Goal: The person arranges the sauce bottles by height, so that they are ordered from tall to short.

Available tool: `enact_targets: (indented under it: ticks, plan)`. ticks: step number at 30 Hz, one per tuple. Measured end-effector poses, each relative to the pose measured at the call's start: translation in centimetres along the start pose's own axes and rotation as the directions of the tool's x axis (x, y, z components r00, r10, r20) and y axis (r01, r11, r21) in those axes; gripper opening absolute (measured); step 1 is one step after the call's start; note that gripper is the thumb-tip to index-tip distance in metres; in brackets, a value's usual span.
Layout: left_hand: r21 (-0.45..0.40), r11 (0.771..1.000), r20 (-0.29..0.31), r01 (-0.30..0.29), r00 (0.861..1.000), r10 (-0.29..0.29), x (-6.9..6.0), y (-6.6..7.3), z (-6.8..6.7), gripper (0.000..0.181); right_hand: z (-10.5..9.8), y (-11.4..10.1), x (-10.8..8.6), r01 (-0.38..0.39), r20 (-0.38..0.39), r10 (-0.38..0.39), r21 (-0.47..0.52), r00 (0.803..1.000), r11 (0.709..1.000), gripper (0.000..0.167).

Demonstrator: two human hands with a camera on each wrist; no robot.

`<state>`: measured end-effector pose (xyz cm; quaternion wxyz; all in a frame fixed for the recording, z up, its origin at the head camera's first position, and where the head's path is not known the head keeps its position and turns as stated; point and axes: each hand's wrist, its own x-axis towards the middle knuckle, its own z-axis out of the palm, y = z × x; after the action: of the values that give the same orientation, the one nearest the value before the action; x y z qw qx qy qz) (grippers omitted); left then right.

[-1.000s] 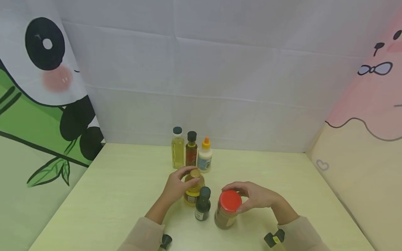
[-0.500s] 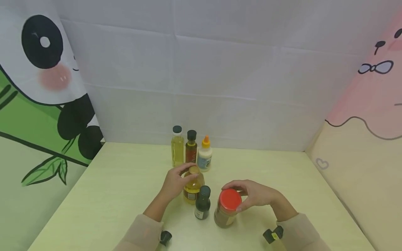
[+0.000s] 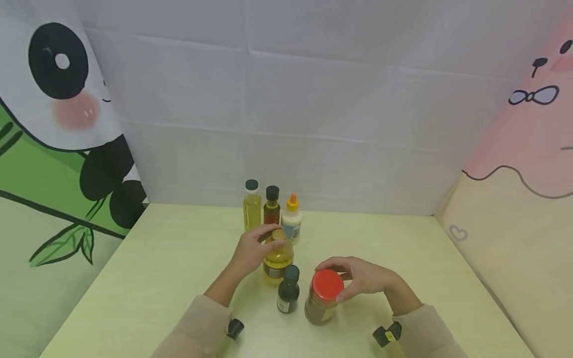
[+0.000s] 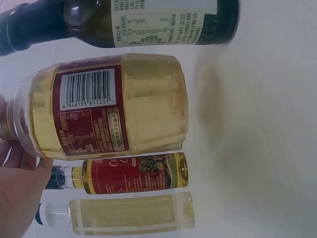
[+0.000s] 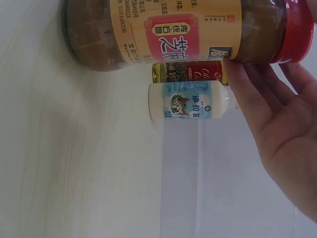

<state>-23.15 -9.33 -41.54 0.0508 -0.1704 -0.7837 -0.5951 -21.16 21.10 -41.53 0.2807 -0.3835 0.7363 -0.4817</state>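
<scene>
My left hand point(image 3: 251, 252) grips a bottle of yellow oil point(image 3: 278, 258) by its capped neck. In the left wrist view, a faint shadow lies on the table beyond its base, with a gap between, so the bottle looks slightly raised. My right hand point(image 3: 370, 278) holds a jar of brown paste point(image 3: 318, 309) around its red lid point(image 3: 328, 285); whether the jar's base touches the table I cannot tell. Between the two stands a small dark bottle point(image 3: 288, 294) with a dark green cap, untouched. The right wrist view shows the jar's printed label point(image 5: 173, 29).
Behind the hands stand a slim pale-oil bottle point(image 3: 252, 213), a red-labelled olive oil bottle point(image 3: 271, 213) and a white squeeze bottle point(image 3: 291, 223) with an orange tip. A white cloth wall point(image 3: 322, 124) rises behind the pale table point(image 3: 380, 243).
The left hand has shifted the yellow oil bottle a little farther back and right, away from the dark bottle. The right hand and jar have stayed put.
</scene>
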Motion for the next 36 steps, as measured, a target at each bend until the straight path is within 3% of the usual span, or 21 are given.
enact_targets:
  ticks: [15, 31, 36]
  plan:
    - [0.023, 0.999, 0.090, 0.035, 0.995, -0.037, 2.1, 1.2, 0.6, 0.035, -0.1, -0.5, -0.1, 0.009, 0.002, -0.009, 0.009, 1.000, 1.000, 0.058]
    - [0.026, 0.999, 0.141, -0.029, 0.990, 0.025, 4.3, 1.6, 2.4, 0.034, -0.1, -0.6, -0.4, 0.008, -0.004, -0.008, 0.004, 1.000, 1.000, 0.060]
    - [0.042, 0.999, 0.163, -0.020, 0.987, 0.013, 4.9, 1.2, 3.0, 0.033, -0.1, -0.6, -0.4, 0.006, 0.000, -0.006, 0.021, 1.000, 1.000, 0.059]
